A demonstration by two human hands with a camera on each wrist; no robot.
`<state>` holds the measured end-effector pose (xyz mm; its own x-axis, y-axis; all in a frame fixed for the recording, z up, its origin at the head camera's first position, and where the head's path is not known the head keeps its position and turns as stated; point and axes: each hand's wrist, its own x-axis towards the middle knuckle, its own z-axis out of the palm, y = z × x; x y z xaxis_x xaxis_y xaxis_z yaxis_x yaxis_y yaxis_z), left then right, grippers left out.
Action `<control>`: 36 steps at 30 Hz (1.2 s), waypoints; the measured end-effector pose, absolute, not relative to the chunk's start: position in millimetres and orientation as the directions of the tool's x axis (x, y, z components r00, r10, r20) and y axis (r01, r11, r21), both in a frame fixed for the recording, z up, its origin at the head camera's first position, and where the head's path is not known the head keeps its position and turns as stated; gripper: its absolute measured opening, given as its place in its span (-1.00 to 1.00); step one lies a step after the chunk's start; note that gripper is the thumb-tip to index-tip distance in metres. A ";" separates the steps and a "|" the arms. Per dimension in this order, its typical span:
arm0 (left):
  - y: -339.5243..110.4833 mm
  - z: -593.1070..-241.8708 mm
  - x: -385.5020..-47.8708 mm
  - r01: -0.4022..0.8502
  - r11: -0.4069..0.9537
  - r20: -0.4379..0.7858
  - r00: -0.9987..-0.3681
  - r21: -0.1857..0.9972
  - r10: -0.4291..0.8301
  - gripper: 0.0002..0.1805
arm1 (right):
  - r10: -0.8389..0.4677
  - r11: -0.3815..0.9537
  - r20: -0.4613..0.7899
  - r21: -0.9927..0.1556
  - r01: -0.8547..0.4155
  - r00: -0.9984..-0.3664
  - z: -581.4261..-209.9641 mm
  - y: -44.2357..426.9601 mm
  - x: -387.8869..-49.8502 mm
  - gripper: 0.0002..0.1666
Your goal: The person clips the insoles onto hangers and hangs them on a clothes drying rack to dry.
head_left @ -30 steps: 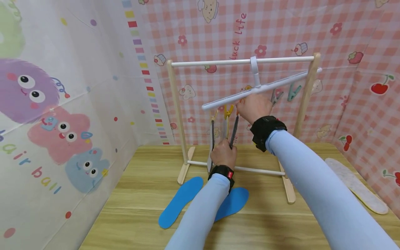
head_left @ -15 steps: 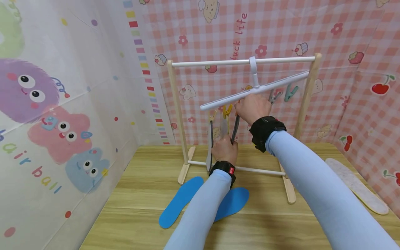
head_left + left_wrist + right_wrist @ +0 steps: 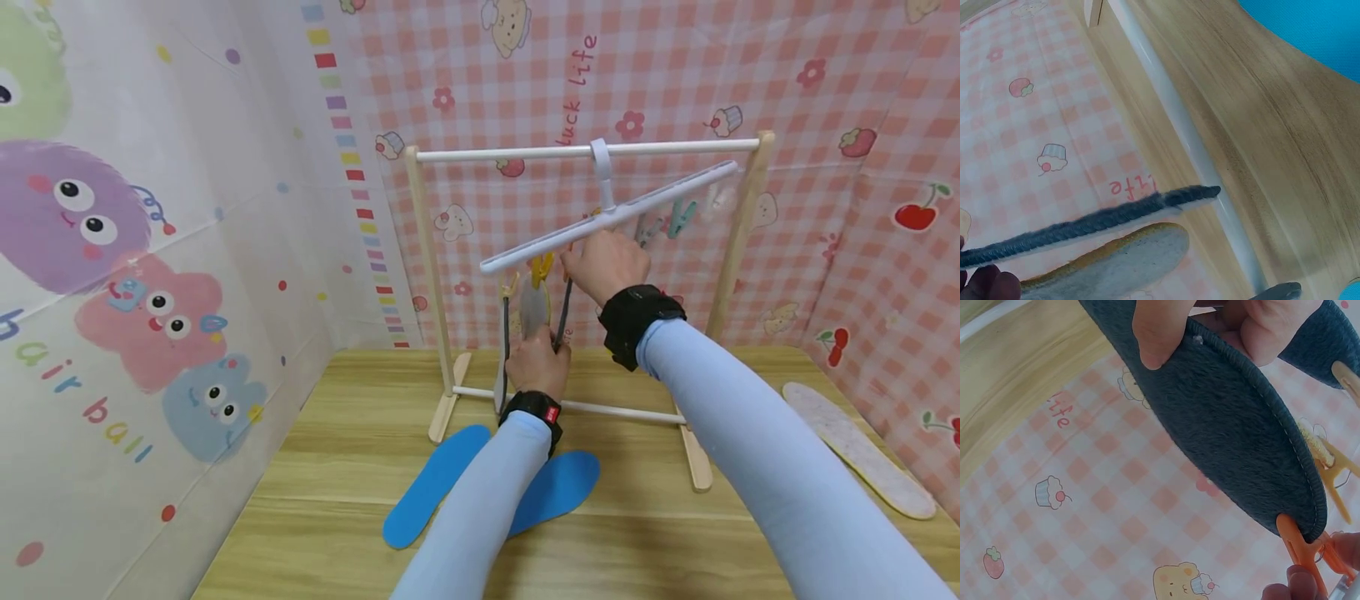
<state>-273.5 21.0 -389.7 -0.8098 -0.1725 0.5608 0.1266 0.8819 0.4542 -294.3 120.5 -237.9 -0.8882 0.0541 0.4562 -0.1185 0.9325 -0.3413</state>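
Observation:
My left hand [image 3: 538, 367] pinches a fuzzy dark-grey insole [image 3: 1229, 419] between thumb and fingers in the right wrist view. Just under the tilted white clip hanger [image 3: 551, 242], my right hand [image 3: 609, 265] pinches an orange clothespin [image 3: 1300, 547]. That clothespin's jaws straddle the insole's upper tip; whether they grip it I cannot tell. To the left, a yellow clothespin [image 3: 542, 267] holds a light-grey insole [image 3: 534, 308], and a pale yellow clothespin [image 3: 510, 287] holds another dark-edged insole [image 3: 502, 354]. My hand hides part of the hanging insoles in the head view.
The hanger hooks over the top bar [image 3: 510, 154] of a wooden rack [image 3: 427, 275]. Green clothespins [image 3: 681, 218] hang at its right. Two blue insoles, one at left [image 3: 435, 487] and one under my left arm [image 3: 562, 492], lie on the table; a light-grey insole [image 3: 858, 450] lies far right.
The hanger and its hook have shifted slightly left along the bar, with the clothespins. My left hand has risen a little; both hands keep their hold.

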 end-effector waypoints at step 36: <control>-6.9 -412.9 -263.7 0.242 0.894 0.648 -0.759 0.378 -0.069 -0.61 | -0.005 0.919 0.380 -0.363 -0.154 -0.925 -285.4 141.0 -278.1 -0.26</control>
